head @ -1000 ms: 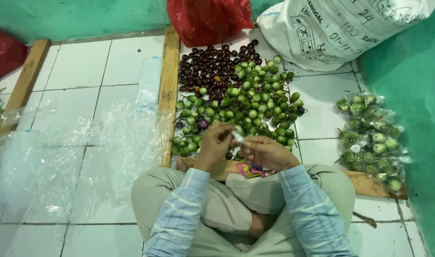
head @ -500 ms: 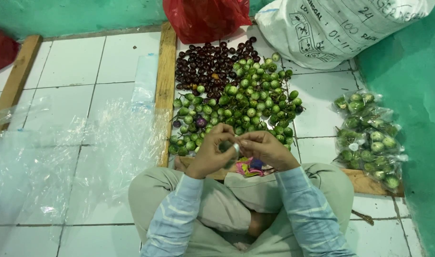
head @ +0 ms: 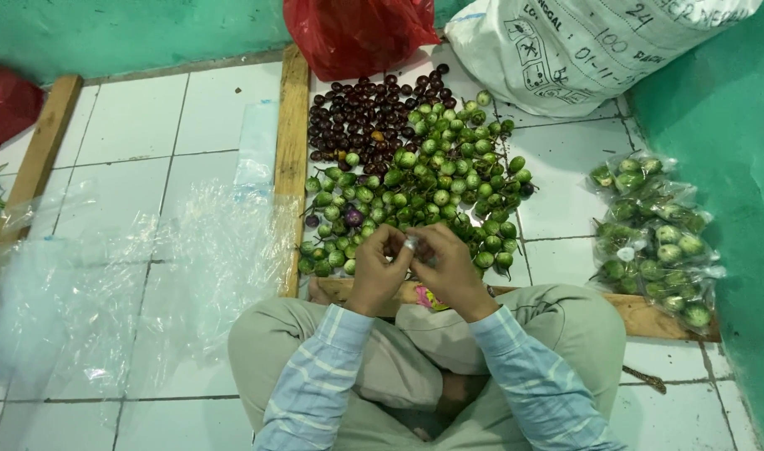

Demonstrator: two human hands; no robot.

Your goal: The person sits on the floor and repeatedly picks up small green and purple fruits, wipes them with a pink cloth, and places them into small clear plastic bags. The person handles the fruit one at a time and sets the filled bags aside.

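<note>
I sit cross-legged on white floor tiles. My left hand (head: 379,269) and my right hand (head: 449,269) meet in front of my knees, fingers pinched together on the neck of a small clear plastic bag (head: 411,245); most of the bag is hidden behind the hands. Just beyond them lies a heap of small round green eggplants (head: 424,188). Behind that heap sits a pile of dark purple ones (head: 365,117).
Filled clear bags of green eggplants (head: 657,238) lie at the right by the green wall. Flat clear plastic bags (head: 123,284) cover the tiles at left. A wooden slat (head: 292,159) borders the heap. A red bag (head: 357,33) and a white sack (head: 582,46) stand behind.
Both hands have drawn closer together and slightly toward my lap, still working the bag's neck. The view has shifted a little.
</note>
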